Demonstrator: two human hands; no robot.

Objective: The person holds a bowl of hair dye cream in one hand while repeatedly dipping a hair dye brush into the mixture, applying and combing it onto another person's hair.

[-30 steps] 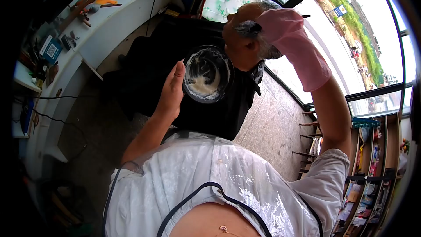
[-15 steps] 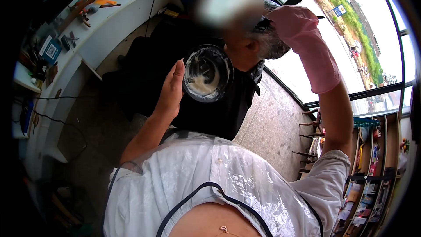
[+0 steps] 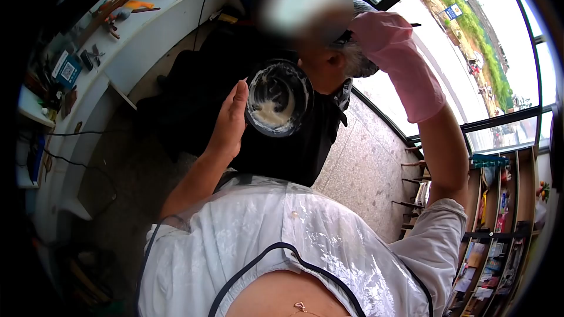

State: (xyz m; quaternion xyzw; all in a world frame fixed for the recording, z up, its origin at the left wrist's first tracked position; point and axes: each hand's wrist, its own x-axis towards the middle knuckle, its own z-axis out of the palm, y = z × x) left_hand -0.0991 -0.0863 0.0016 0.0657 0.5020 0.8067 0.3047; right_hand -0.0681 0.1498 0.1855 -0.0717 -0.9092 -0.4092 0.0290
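Observation:
My left hand (image 3: 229,122) is closed on the side of a black mixing bowl (image 3: 306,91), thumb along its rim. Pale cream (image 3: 275,114) lies in the bowl and is smeared up its walls. My right hand (image 3: 385,41), in a pink rubber glove, is raised to the side of a seated person's head and closed around a hair dye brush; the thin dark handle end (image 3: 416,24) sticks out behind the glove. The brush's working end is mostly hidden by the glove and hair. The person's grey and dark hair (image 3: 359,63) shows beside the glove.
A black cape (image 3: 194,94) covers the seated person. Along the left runs a white counter (image 3: 138,29) with tools, a cord and a QR-code card (image 3: 66,69). Glass windows (image 3: 470,53) stand at the right, with a shelf (image 3: 493,246) of goods below them.
My right hand has moved slightly left and down along the hair, with the brush still in it. The left hand and the bowl have stayed almost in place.

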